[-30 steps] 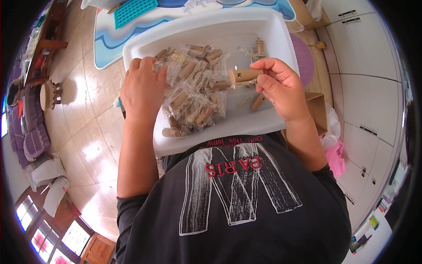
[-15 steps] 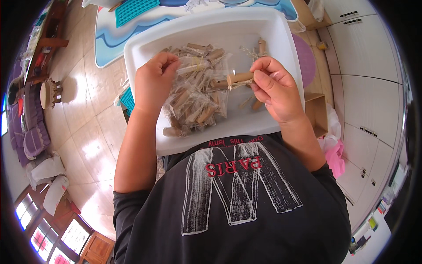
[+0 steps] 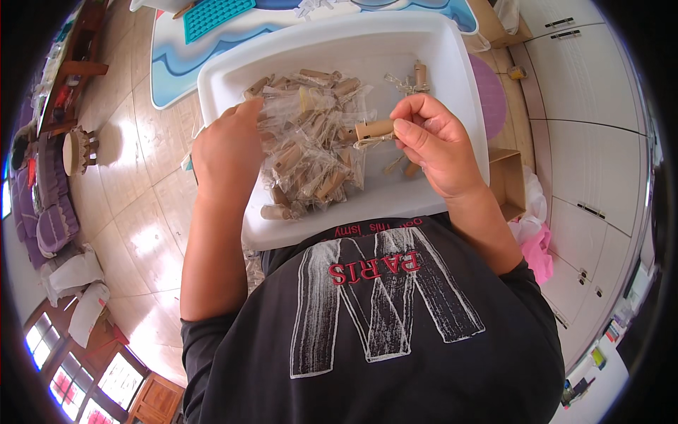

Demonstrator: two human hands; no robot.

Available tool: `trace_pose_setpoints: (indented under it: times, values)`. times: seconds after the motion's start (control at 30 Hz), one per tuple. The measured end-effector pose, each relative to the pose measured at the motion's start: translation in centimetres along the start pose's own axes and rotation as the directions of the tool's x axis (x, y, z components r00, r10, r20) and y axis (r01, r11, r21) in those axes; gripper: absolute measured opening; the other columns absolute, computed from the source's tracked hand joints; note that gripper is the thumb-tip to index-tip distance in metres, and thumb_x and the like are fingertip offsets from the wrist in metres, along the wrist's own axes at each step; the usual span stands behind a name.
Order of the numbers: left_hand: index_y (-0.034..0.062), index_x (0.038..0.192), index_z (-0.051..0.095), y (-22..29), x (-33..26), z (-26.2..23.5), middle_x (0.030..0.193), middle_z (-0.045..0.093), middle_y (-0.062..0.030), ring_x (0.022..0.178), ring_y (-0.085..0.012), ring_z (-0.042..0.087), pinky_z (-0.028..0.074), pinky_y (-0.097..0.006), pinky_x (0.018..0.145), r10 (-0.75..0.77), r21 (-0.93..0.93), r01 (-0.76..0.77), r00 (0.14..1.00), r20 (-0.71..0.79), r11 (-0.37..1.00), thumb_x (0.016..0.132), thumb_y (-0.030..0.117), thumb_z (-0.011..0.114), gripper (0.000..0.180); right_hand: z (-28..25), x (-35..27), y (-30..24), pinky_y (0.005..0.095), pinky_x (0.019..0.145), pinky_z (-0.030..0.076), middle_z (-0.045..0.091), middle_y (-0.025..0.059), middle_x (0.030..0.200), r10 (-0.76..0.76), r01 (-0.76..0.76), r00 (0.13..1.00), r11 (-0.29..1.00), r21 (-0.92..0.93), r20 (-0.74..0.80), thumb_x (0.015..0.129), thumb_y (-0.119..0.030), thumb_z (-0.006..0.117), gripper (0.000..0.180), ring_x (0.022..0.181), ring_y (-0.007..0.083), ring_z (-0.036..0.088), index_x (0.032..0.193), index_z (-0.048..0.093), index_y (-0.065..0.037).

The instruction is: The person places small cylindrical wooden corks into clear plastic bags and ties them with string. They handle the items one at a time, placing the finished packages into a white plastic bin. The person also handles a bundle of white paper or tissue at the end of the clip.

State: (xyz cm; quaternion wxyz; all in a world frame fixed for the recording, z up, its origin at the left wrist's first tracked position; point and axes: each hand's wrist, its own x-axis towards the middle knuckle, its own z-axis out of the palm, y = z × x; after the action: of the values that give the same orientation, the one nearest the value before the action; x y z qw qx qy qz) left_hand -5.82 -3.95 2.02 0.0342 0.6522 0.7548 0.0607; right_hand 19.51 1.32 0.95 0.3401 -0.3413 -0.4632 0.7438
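Observation:
Between the thumb and fingers of my right hand (image 3: 438,148) is a small wooden cylinder (image 3: 373,130) with a thin pale cord hanging along it. It is held above the middle of a white plastic tub (image 3: 395,205). My left hand (image 3: 227,152) is over the tub's left rim, its back upward. The fingers point down and are partly hidden, so what they hold, if anything, does not show. Beside those fingers lies a pile of similar wooden cylinders in clear plastic bags (image 3: 314,152). A loose wooden cylinder (image 3: 421,74) with cord stands at the tub's far right.
Behind the tub is a blue-and-white table (image 3: 173,78) with a teal grid tray (image 3: 219,18) on it. An open cardboard box (image 3: 508,180) and a pink bag (image 3: 538,251) sit to the right, before white cabinets (image 3: 593,169). A small round stool (image 3: 78,152) stands on the left.
My left hand has moved left and slightly down, away from the bagged pile toward the tub's rim. My right hand and its wooden cylinder have shifted a little left.

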Motion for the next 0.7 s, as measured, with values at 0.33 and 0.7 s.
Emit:
trace_pose_setpoints:
  times: [0.33,0.7]
  values:
    - [0.005,0.085,0.062,-0.2,-0.7,-2.5,0.07,0.062,-0.0091,0.061,-0.0189,0.06,0.045,-0.03,0.059,-0.135,-0.188,0.118,0.988,-0.078,0.975,0.079,0.012,0.061,0.009,0.1,-0.3,-0.3,0.0147,0.055,0.032,0.053,-0.0017,0.081,0.033,-0.034,0.999,0.998,-0.044,-0.023,0.086,-0.01,0.058,0.021,0.069,0.002,0.045,0.105,0.056,-0.002]
    - [-0.0004,0.079,0.06,1.4,-2.0,-1.7,0.059,0.056,-0.0025,0.049,-0.0078,0.05,0.041,-0.02,0.045,-0.274,-0.887,0.423,0.889,0.367,0.184,0.082,0.013,0.065,0.015,0.8,-0.2,-0.3,0.0183,0.068,0.04,0.055,-0.0006,0.086,-0.186,0.176,0.98,0.975,-0.135,-0.064,0.086,-0.009,0.06,0.024,0.078,0.0052,0.049,0.107,0.055,0.0]
